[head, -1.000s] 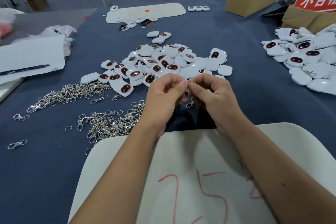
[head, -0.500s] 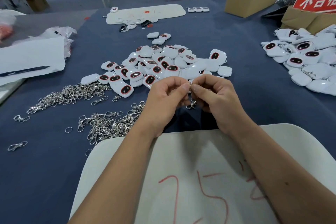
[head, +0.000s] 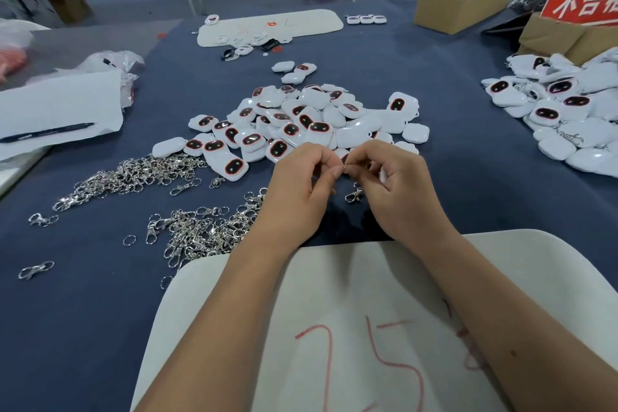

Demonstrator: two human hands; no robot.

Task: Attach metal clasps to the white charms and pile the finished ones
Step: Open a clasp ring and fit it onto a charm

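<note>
My table [head: 468, 184] is covered in blue cloth. At six o'clock, under my forearms, lies one white board [head: 334, 328] with red numerals on it. At ten o'clock lies one sheet of paper [head: 57, 107] with one black pen [head: 46, 133] on it, and a crumpled plastic bag [head: 113, 62] just behind. At twelve o'clock, far off, lies a second white board [head: 301, 25] with three charms in a row just to its right. At one o'clock stand two cardboard boxes: the open box [head: 458, 7] holds white pieces, and the other carries a red sign [head: 585, 0].

There are two piles of charms. The centre pile [head: 301, 120], at twelve o'clock just beyond my hands, holds too many to count, most showing a black oval ringed in red. Three loose charms lie just behind it. The right pile [head: 568, 110], at two o'clock, has clasps showing among its charms.

Clasps lie in two heaps at nine o'clock: the far heap [head: 123, 177] and the near heap [head: 200, 231], which touches my left wrist. Two single clasps and a few loose rings lie apart from them.

My left hand [head: 297, 191] and right hand [head: 398, 191] meet fingertip to fingertip, both pinching one small ring [head: 344, 165]. One clasp [head: 353, 194] hangs from it between my hands. My right hand also holds one charm [head: 383, 174], mostly hidden in the palm.
</note>
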